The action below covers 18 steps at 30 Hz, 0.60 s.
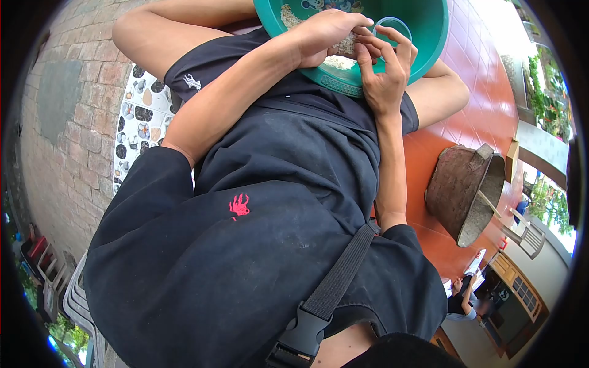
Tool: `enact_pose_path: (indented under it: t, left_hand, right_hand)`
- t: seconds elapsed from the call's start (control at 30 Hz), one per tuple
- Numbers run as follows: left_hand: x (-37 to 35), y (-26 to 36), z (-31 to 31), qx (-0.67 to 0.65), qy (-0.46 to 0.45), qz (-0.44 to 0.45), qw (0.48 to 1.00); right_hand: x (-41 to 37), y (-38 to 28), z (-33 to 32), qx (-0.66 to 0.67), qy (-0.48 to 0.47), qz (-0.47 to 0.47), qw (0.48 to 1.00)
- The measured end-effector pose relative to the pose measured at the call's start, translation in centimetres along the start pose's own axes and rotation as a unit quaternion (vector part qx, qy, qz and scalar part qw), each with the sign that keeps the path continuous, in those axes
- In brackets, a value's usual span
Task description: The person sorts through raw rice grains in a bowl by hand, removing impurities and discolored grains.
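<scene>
A green plastic basin rests across my crossed legs, with pale, grainy material inside. My left hand is closed, reaching over the basin rim around a grainy, pale clump. Close by on the right, my right hand has its fingers bent and touches a clear round ring, which looks like plastic. The fingertips of both hands almost meet at the clump. Part of the clump is hidden by the fingers.
A large brown tub with a stick in it is on the orange tiled floor to my right. Another person is farther off. Brick paving lies left, with stacked chairs.
</scene>
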<state>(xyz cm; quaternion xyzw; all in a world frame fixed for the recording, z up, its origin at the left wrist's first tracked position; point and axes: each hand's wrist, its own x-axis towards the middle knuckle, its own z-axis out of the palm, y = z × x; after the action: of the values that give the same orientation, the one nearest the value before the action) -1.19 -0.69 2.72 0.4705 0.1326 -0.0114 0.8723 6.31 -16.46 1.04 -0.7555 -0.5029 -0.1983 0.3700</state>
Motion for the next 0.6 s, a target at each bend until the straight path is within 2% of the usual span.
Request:
enact_pose_path:
  t: [0.6]
  left_hand:
    - [-0.27,0.00,0.28,0.022,-0.004,0.002,1.000]
  right_hand:
    - [0.11,0.13,0.22,0.043,-0.012,0.023,0.999]
